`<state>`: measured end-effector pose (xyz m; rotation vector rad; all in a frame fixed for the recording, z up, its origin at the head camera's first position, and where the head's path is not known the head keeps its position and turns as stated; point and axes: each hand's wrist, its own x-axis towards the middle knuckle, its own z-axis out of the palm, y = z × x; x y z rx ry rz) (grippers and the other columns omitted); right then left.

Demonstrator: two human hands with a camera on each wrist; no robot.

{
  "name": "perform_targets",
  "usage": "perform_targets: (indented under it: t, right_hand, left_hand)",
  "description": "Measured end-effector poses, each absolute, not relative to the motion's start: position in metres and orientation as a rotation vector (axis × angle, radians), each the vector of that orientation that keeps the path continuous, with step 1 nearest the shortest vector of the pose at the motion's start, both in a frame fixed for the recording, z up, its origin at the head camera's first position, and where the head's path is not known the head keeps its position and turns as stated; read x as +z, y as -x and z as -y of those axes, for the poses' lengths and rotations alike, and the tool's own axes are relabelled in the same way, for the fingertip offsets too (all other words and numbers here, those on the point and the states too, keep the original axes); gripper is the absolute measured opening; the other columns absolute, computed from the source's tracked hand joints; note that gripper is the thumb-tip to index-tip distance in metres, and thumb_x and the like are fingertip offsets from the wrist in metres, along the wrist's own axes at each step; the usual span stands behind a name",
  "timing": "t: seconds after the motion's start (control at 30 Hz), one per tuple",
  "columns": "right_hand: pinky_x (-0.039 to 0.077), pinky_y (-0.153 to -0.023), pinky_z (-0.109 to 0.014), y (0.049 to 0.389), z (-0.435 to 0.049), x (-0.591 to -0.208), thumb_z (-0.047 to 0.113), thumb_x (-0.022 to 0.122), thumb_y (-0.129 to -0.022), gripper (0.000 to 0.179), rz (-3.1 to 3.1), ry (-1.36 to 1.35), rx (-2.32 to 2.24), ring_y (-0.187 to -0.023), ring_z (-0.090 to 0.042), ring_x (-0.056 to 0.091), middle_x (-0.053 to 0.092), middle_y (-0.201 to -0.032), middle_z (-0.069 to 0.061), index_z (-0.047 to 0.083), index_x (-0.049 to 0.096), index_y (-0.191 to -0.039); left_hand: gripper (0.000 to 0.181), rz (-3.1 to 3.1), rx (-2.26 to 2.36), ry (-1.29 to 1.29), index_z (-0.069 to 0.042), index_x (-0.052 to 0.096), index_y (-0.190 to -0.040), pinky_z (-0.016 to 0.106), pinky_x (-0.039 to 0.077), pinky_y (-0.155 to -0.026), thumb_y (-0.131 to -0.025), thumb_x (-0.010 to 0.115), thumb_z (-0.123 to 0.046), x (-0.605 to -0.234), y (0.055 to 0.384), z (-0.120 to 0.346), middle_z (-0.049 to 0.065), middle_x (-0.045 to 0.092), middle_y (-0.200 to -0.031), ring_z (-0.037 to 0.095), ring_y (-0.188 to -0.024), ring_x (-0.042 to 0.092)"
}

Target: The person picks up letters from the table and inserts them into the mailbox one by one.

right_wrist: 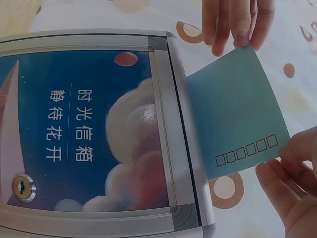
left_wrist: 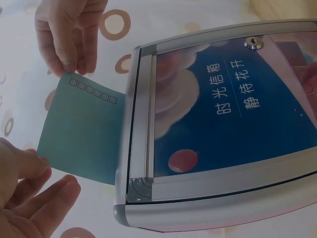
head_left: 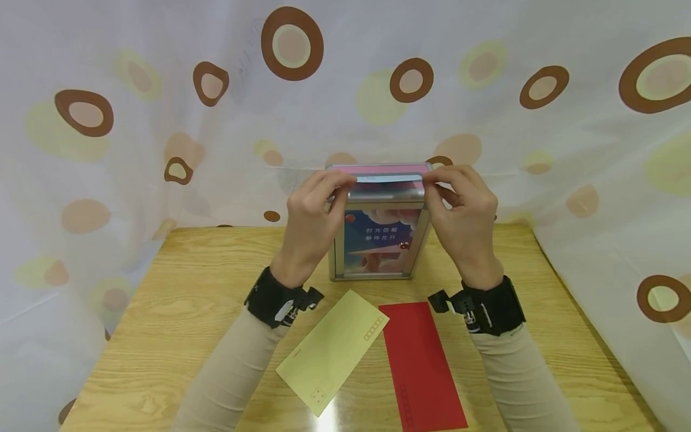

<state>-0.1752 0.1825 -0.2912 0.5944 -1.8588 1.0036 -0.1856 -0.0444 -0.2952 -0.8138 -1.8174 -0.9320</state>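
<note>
A pale blue-green envelope [head_left: 388, 178] with a row of small printed squares stands edge-up over the top of a letter box [head_left: 378, 249]. My left hand [head_left: 317, 210] pinches its upper left corner between thumb and fingers. At the opposite upper corner, the right hand [head_left: 463, 210] holds it the same way. Both wrist views show the lower part of the envelope [left_wrist: 81, 129] hidden behind the box's silver top edge [right_wrist: 190, 129]. The box has a silver frame, a blue picture front with white characters, and a round lock [left_wrist: 253, 43].
On the wooden table [head_left: 178, 312], a yellow envelope [head_left: 335, 354] lies slanted in front of the box. A red envelope [head_left: 423, 366] lies to its right, close beside it. Behind the box hangs a white cloth [head_left: 335, 120] with brown ring patterns.
</note>
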Motion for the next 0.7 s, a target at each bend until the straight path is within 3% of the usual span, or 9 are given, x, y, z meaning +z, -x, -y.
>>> perform_targets:
  t: [0.37,0.7]
  right_hand:
    - [0.057,-0.081,-0.026,0.1758,-0.1797,-0.2924,-0.009,0.065,-0.086,0.01,1.873,-0.558,1.003,-0.088,-0.022,0.064,0.065,-0.092,-0.021,-0.007,0.071,-0.094]
    - [0.056,-0.081,-0.022,0.1798,-0.1819,-0.2933,0.001,0.064,-0.09,0.012,1.862,-0.572,1.005,-0.09,-0.02,0.065,0.066,-0.093,-0.015,-0.001,0.073,-0.097]
  left_hand:
    - [0.013,1.84,-0.942,0.814,0.0,0.072,-0.101,0.03,0.057,-0.074,-0.094,0.06,-0.002,-0.2963,0.186,0.0451,0.013,0.071,-0.097,0.018,-0.089,0.065]
    - [0.02,1.863,-0.939,0.78,0.001,0.07,-0.111,0.032,0.058,-0.076,-0.094,0.062,-0.005,-0.299,0.1853,0.0454,0.015,0.073,-0.103,0.02,-0.091,0.068]
